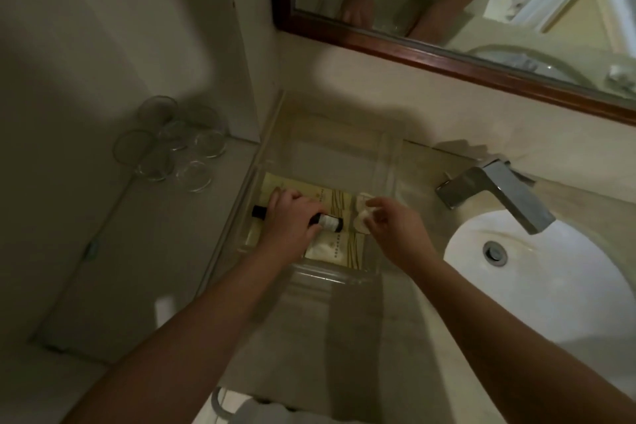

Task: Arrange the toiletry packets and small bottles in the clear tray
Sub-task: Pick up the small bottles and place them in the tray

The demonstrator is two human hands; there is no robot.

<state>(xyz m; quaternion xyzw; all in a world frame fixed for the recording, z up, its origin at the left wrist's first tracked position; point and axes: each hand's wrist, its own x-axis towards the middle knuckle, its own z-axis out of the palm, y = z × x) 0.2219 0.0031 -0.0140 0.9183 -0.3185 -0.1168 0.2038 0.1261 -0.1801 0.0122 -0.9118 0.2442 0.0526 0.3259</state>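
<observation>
A clear tray (275,134) stands on the counter against the wall, left of the sink. Cream toiletry packets (335,201) with brown stripes lie flat on its floor. My left hand (292,217) reaches into the tray and grips small dark bottles (87,222) lying on their sides; a black cap shows to the left of my fingers and a grey label to the right. My right hand (395,225) pinches a small white wrapped item (363,213) at the tray's right side, just above the packets.
Several empty drinking glasses (172,144) stand on the counter left of the tray. A chrome faucet (495,196) and a white sink basin (537,286) lie to the right. A wood-framed mirror (447,58) hangs behind. A white object (247,410) sits at the front counter edge.
</observation>
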